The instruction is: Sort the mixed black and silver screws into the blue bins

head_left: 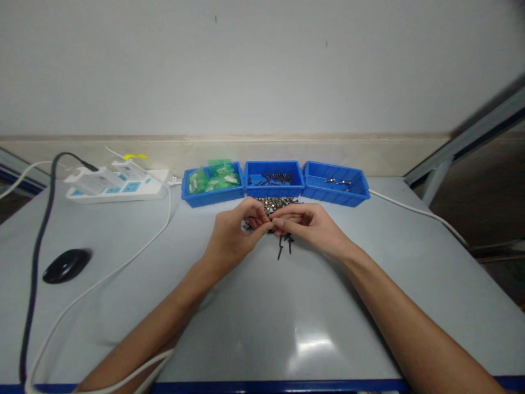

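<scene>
My left hand (245,224) and my right hand (305,223) meet over the middle of the table, their fingertips pinched together. Whatever sits between the fingertips is too small and covered to name. Behind and partly under the hands lies a heap of small metal hardware (274,204), partly hidden by the fingers. Several dark screws (284,242) lie loose on the table just in front of the right fingers. Past the heap, the middle blue bin (274,192) holds dark screws (278,178).
The left blue bin (212,198) contains green-and-clear plastic packets (221,178); the right one (336,198) has a few metal pieces (343,182). A white power strip (153,189) with plugs stands at left. Cables and a black mouse (67,266) lie nearer. A wall rises behind.
</scene>
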The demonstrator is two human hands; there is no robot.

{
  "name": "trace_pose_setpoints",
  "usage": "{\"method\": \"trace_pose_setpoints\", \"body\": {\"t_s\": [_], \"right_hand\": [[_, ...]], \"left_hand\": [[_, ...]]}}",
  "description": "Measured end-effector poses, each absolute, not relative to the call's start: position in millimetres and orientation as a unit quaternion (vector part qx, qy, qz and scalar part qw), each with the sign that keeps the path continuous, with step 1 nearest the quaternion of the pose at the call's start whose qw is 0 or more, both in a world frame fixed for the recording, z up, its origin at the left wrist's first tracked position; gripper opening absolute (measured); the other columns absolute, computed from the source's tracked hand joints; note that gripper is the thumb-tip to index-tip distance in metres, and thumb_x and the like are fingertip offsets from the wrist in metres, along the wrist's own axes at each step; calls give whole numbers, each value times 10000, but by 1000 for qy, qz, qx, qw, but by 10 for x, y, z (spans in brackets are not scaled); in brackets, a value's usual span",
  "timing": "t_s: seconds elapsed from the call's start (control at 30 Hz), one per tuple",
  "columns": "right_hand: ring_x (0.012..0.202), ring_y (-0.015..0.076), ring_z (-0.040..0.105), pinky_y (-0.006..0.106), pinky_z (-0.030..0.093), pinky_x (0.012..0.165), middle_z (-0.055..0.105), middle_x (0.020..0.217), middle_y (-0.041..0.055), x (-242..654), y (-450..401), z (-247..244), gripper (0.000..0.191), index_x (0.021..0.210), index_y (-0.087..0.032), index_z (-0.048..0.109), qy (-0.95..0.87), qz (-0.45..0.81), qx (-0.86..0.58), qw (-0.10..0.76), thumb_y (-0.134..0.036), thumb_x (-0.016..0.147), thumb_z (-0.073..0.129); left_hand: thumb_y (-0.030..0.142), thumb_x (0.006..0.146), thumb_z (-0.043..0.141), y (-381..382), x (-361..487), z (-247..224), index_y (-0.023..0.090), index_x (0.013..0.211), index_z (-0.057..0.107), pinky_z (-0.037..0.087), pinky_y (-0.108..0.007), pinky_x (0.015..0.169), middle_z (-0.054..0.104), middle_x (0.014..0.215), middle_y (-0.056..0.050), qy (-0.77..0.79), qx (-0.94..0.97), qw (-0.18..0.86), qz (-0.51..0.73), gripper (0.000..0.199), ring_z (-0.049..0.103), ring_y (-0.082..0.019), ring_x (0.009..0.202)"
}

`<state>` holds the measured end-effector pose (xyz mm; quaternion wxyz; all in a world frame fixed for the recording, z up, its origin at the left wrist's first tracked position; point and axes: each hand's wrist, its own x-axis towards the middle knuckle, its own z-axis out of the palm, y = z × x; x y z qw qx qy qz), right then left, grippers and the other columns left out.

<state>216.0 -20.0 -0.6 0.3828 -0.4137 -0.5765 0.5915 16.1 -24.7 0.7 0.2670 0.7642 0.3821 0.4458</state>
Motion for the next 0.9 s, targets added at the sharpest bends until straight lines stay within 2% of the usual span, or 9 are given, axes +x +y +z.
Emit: {"method": "trace_pose_setpoints", "body": {"t_s": [0.23,0.4,0.47,0.53,0.6,0.67,0.8,0.9], "right_hand": [[635,152,693,275,545,631,747,670,37,2212,-183,43,255,854,-181,801,-561,607,-426,369,-382,712,869],[596,143,672,293,563,637,743,674,32,2268,-156,15,208,812,-182,798,-553,584,-462,374,-347,703,862],[686,172,717,331,595,723,773,766,47,2265,-142,-7,232,855,-189,799,-536,558,-475,419,-341,694,869],[896,218,754,390,599,888,797,1005,68,2247,-133,-23,354,1024,-218,789,-518,537,-459,483,-316,695,877],[1127,248,711,431,551,1032,720,1293,58,2229,-128,-35,540,1223,-280,720,-512,526,-419,534,-273,706,878],[1257,258,646,446,516,1096,616,1449,27,2226,-124,-48,644,1326,-338,647,-516,523,-386,558,-242,728,866],[1281,259,628,467,490,1127,624,1437,12,2268,-105,-86,622,1363,-372,606,-534,508,-370,565,-256,791,822],[1212,260,670,491,499,1108,661,1384,23,2297,-95,-94,562,1343,-365,614,-540,496,-390,556,-295,816,797]], "left_hand": [[137,818,775,-242,145,-19,186,883,574,534,-182,640,680,756,37,366,775,267,440,216,649,-88,641],[192,848,758,-255,154,-34,180,893,618,485,-218,639,650,744,31,373,824,221,364,147,610,-108,662],[258,857,759,-287,190,-70,180,923,631,479,-249,661,640,766,18,366,850,205,319,163,610,-138,708],[339,851,766,-333,241,-116,172,953,640,493,-293,705,651,841,-19,357,873,188,274,232,617,-184,791],[380,840,772,-378,289,-161,158,969,645,503,-336,747,661,912,-56,354,889,167,237,287,610,-224,855],[351,859,749,-408,322,-194,152,973,647,506,-357,778,661,938,-72,357,895,156,215,251,599,-240,885],[201,919,636,-403,332,-214,159,943,647,502,-353,822,658,942,-70,362,896,160,199,50,591,-234,912],[152,938,596,-371,315,-199,159,917,640,504,-342,824,659,935,-64,365,897,163,191,50,597,-223,912]]}}
